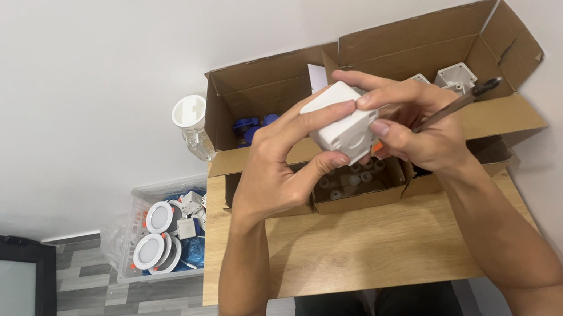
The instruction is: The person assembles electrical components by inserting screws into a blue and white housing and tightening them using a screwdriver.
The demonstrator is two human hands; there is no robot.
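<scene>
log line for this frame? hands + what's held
left hand: grips white square plastic junction box | right hand: fingers on box top, holds thin dark tool | below: open cardboard boxes on wooden table

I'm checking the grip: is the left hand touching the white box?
Touching. The head view shows the left hand wrapped around the white box, thumb under it and fingers along its top edge.

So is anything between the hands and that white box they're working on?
Nothing visible. Both hands already grip the white box directly: the left hand cups it from below and the side, the right hand presses on top while also holding a screwdriver. They hold it above the open cardboard boxes on the table.
</scene>
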